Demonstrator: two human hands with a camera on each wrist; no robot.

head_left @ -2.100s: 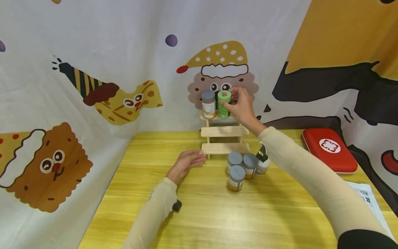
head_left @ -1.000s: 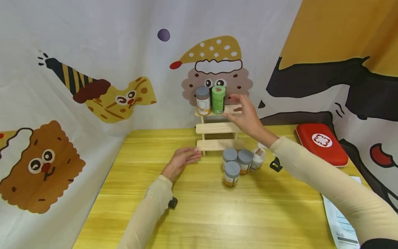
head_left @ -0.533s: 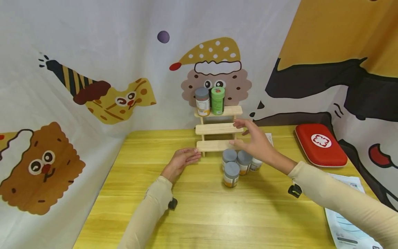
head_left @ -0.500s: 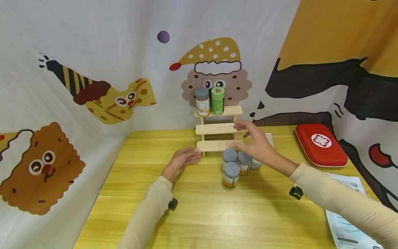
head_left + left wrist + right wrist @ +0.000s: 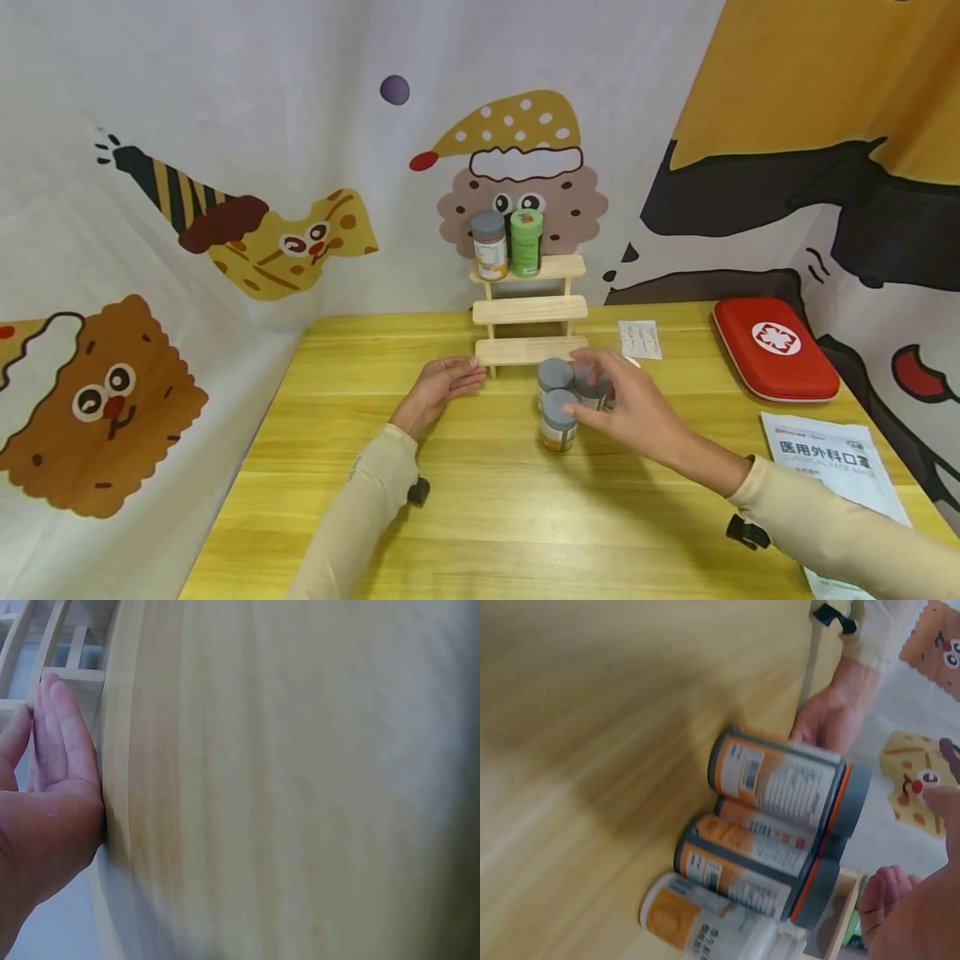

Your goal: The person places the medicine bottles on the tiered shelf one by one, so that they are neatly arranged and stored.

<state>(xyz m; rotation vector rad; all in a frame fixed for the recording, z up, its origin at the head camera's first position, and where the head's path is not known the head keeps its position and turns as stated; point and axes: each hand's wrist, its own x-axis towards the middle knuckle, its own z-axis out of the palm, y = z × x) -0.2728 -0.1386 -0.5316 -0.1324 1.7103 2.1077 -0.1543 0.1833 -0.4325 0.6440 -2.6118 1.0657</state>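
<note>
My left hand [image 5: 438,385] touches the left end of the lowest step of a small wooden tiered shelf [image 5: 529,310]; its fingers lie straight in the left wrist view. Over a cluster of grey-capped pill bottles on the table, my right hand [image 5: 637,408] is spread, thumb by the front bottle [image 5: 558,432] and fingers above the right one [image 5: 742,862]. The third bottle [image 5: 555,372] stands behind. A white bottle [image 5: 705,922] beside them is mostly hidden by the hand in the head view. On the top step stand another grey-capped bottle [image 5: 491,250] and a green bottle [image 5: 527,246].
A red first-aid case [image 5: 776,350] lies at the right back of the wooden table [image 5: 450,533]. In front of it is a white face mask packet [image 5: 840,462], partly under the right sleeve. A small printed paper [image 5: 640,339] lies right of the shelf. Patterned cloth hangs behind.
My right hand has let go of the green bottle on the top step and come down to the bottles on the table. The left hand has stayed at the shelf.
</note>
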